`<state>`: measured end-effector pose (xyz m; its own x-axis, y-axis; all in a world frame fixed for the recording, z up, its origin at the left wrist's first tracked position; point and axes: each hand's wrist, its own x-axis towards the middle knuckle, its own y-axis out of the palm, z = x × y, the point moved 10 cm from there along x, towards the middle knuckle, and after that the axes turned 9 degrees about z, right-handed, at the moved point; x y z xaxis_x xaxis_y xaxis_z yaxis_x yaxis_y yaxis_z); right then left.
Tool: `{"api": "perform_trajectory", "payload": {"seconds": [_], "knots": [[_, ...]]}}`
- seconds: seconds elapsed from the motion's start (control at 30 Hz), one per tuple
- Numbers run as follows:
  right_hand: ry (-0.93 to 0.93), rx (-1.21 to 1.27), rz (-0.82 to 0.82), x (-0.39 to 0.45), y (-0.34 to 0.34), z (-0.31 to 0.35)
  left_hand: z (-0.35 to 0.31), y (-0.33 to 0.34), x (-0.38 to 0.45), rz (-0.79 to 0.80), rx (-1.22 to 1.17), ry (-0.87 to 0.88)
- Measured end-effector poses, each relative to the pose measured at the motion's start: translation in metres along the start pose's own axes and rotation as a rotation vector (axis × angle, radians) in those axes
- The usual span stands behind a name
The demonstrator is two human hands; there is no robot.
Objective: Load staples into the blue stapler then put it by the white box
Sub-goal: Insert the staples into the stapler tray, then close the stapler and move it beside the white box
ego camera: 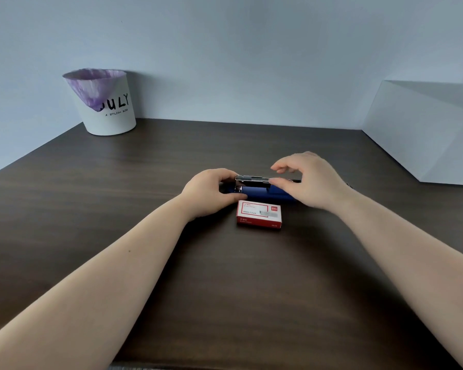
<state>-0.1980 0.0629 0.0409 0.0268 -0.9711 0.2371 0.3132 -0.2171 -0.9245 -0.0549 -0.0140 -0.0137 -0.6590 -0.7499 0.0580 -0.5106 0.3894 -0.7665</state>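
The blue stapler [257,194] lies on the dark wooden table [145,182] at the middle, its metal staple channel [251,179] exposed on top. My left hand [211,192] grips the stapler's left end. My right hand [308,180] hovers over the right part of the channel, thumb and forefinger pinched close; whether a strip of staples is between them is too small to tell. A red and white staple box [259,214] lies shut just in front of the stapler. The large white box [425,132] stands at the far right.
A white bin [110,113] with a purple liner and black lettering stands at the back left against the pale wall. The table's front edge runs along the bottom of the view.
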Motion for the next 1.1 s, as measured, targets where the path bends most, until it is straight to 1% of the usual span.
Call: {"api": "perform_trajectory", "payload": {"seconds": [0.1,0.17,0.27,0.4,0.47,0.57,0.7,0.83,0.9,1.0,1.1], "knots": [[0.161,-0.222,0.238,-0.007,0.011,-0.036,0.0,-0.001,0.001,-0.007,-0.021,-0.003],[0.237,-0.267,0.361,-0.012,0.018,-0.055,0.001,0.0,0.001,-0.003,-0.025,-0.006],[0.298,-0.242,0.406,-0.012,0.014,-0.066,0.001,0.0,0.0,0.004,-0.007,-0.009],[0.266,-0.18,0.499,-0.01,0.012,-0.059,0.0,0.001,-0.001,0.007,0.03,-0.012],[0.273,-0.253,0.478,-0.006,0.0,-0.056,-0.001,0.0,0.0,0.004,0.046,-0.011],[0.296,-0.346,0.365,0.003,-0.025,-0.051,-0.003,0.001,0.001,0.005,0.058,-0.008],[0.234,-0.298,0.307,0.011,-0.037,-0.037,-0.001,0.0,0.001,-0.005,0.042,-0.008],[0.096,-0.046,0.101,0.015,-0.063,-0.01,0.001,-0.001,-0.001,-0.016,0.035,-0.02],[0.048,0.11,0.044,0.014,-0.063,0.004,0.001,-0.002,-0.002,-0.017,0.031,-0.023],[0.031,0.315,0.04,0.017,-0.042,0.015,0.0,-0.002,-0.004,-0.023,0.018,-0.03],[0.007,0.35,0.078,0.021,-0.021,0.025,0.0,-0.003,-0.005,-0.033,-0.001,-0.042]]}}
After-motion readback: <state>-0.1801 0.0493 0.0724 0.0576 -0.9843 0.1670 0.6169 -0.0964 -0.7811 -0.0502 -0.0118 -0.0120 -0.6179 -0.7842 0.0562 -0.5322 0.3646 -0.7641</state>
